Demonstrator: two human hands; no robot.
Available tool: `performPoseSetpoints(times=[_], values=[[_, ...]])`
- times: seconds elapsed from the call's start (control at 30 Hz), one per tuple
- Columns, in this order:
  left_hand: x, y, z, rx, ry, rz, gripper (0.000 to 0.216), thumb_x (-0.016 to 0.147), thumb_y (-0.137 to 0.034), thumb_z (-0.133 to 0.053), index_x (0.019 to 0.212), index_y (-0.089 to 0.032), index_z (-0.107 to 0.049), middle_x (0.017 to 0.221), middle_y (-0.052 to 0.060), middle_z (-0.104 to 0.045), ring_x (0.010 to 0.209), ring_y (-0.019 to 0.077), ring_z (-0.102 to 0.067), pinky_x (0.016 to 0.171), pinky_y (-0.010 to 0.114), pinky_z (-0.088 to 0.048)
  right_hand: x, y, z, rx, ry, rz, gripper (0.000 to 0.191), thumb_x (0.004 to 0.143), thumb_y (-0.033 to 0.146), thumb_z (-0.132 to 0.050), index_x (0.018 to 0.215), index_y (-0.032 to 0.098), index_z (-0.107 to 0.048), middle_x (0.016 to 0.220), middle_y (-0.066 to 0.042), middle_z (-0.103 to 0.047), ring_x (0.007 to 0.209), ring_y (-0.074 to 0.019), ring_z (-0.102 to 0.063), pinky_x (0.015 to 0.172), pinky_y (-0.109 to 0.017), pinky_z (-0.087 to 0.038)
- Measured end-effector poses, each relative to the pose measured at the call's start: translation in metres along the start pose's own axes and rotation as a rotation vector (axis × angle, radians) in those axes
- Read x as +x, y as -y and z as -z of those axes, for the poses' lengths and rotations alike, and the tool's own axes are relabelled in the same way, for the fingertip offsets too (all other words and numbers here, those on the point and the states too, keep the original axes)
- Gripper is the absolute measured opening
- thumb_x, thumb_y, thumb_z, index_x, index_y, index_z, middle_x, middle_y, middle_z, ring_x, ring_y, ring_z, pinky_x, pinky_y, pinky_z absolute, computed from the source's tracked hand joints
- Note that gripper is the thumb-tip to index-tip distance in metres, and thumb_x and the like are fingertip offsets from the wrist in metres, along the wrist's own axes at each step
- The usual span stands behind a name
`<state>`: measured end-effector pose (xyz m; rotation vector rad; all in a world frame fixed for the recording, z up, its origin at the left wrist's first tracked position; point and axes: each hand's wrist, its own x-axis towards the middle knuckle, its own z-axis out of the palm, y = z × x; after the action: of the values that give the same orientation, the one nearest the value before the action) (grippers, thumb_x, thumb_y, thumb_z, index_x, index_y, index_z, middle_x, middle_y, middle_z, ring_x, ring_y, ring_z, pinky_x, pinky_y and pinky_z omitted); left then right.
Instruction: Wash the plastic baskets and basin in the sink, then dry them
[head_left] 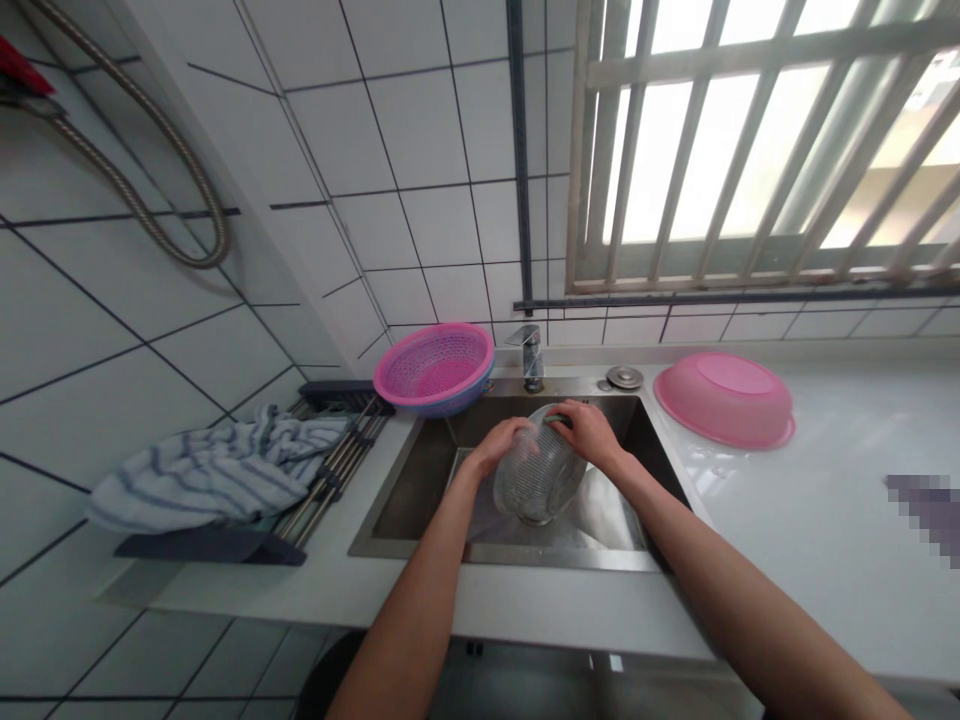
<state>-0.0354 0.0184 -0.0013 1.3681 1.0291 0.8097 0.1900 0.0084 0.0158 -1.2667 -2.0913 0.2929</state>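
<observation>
Over the steel sink (420,480) I hold a clear ribbed glass bowl (538,478), tilted on its side. My left hand (501,443) grips the bowl's left rim with curled fingers. My right hand (586,428) is closed at the bowl's top edge, pressing a small green thing, seemingly a scrubbing pad (559,420), against the glass. The tap (531,352) stands just behind the bowl.
A pink colander nested in a blue basin (435,368) sits at the sink's back left corner. An upturned pink basin (724,398) lies on the white counter at right. A striped towel (217,470) lies on a roll-up drying rack (330,470) at left.
</observation>
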Motion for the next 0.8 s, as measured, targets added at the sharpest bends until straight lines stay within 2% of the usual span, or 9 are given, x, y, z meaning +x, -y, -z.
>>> performPoseSetpoints(times=[0.1,0.17,0.27,0.33,0.43,0.5,0.57,0.7,0.8], values=[[0.001,-0.001,0.000,0.041,-0.015,0.011,0.043,0.090,-0.054,-0.056,0.083,-0.016,-0.072,0.068,0.006,-0.073,0.063,0.0179,-0.064,0.062,0.028,-0.049,-0.003,0.014,-0.004,0.037,0.035,0.061,0.020,0.095,0.023,-0.067,0.112,0.026,-0.078,0.108,-0.005,-0.076,0.100,-0.0207,-0.071,0.093,-0.031,-0.052],[0.001,-0.002,-0.001,0.090,-0.057,-0.007,0.046,0.090,-0.058,-0.058,0.075,-0.016,-0.070,0.067,0.005,-0.071,0.065,0.0189,-0.063,0.064,0.029,-0.049,-0.007,0.027,-0.007,0.084,0.105,0.164,0.023,0.093,0.020,-0.069,0.113,0.027,-0.078,0.111,-0.004,-0.077,0.103,-0.0204,-0.072,0.094,-0.030,-0.052],[0.002,-0.004,-0.002,0.152,-0.113,-0.068,0.047,0.090,-0.059,-0.061,0.074,-0.016,-0.069,0.072,0.005,-0.072,0.073,0.0211,-0.064,0.069,0.030,-0.050,-0.009,0.038,-0.008,0.123,0.196,0.299,0.025,0.092,0.019,-0.071,0.114,0.028,-0.079,0.114,-0.004,-0.077,0.106,-0.0209,-0.071,0.095,-0.030,-0.051],[0.001,-0.004,-0.003,0.147,-0.106,-0.060,0.049,0.091,-0.061,-0.058,0.077,-0.016,-0.070,0.070,0.005,-0.071,0.069,0.0206,-0.064,0.067,0.030,-0.050,-0.007,0.034,-0.005,0.106,0.176,0.273,0.025,0.092,0.020,-0.071,0.115,0.029,-0.078,0.114,-0.004,-0.077,0.105,-0.0210,-0.071,0.094,-0.030,-0.052],[0.001,-0.004,-0.004,0.094,-0.086,0.005,0.052,0.094,-0.063,-0.053,0.085,-0.016,-0.071,0.061,0.003,-0.067,0.055,0.0188,-0.060,0.059,0.030,-0.048,-0.003,0.020,0.001,0.051,0.051,0.108,0.022,0.095,0.022,-0.068,0.114,0.027,-0.078,0.109,-0.005,-0.077,0.101,-0.0206,-0.072,0.092,-0.030,-0.052],[0.001,-0.004,-0.005,0.082,-0.083,0.009,0.051,0.095,-0.062,-0.052,0.086,-0.015,-0.071,0.058,0.002,-0.065,0.053,0.0187,-0.060,0.058,0.030,-0.049,-0.003,0.018,0.002,0.040,0.006,0.060,0.021,0.095,0.023,-0.067,0.113,0.026,-0.078,0.107,-0.005,-0.076,0.099,-0.0206,-0.072,0.092,-0.031,-0.052],[0.001,-0.004,-0.005,0.106,-0.107,-0.026,0.049,0.095,-0.059,-0.053,0.083,-0.015,-0.071,0.062,0.003,-0.067,0.060,0.0195,-0.062,0.064,0.031,-0.051,-0.005,0.025,-0.001,0.065,0.052,0.128,0.021,0.095,0.021,-0.068,0.113,0.026,-0.078,0.110,-0.005,-0.076,0.101,-0.0204,-0.072,0.093,-0.030,-0.052],[0.003,-0.005,-0.004,0.172,-0.195,-0.127,0.041,0.092,-0.053,-0.060,0.080,-0.016,-0.070,0.083,0.006,-0.076,0.085,0.0227,-0.066,0.081,0.032,-0.052,-0.010,0.040,-0.007,0.117,0.178,0.302,0.025,0.094,0.019,-0.069,0.115,0.028,-0.077,0.118,-0.004,-0.075,0.108,-0.0203,-0.071,0.097,-0.030,-0.051],[0.003,-0.004,-0.005,0.134,-0.150,-0.084,0.045,0.093,-0.058,-0.056,0.083,-0.017,-0.070,0.072,0.005,-0.072,0.072,0.0218,-0.065,0.072,0.032,-0.051,-0.006,0.031,-0.004,0.074,0.111,0.203,0.023,0.095,0.022,-0.068,0.116,0.028,-0.077,0.116,-0.004,-0.076,0.106,-0.0211,-0.071,0.095,-0.030,-0.052]])
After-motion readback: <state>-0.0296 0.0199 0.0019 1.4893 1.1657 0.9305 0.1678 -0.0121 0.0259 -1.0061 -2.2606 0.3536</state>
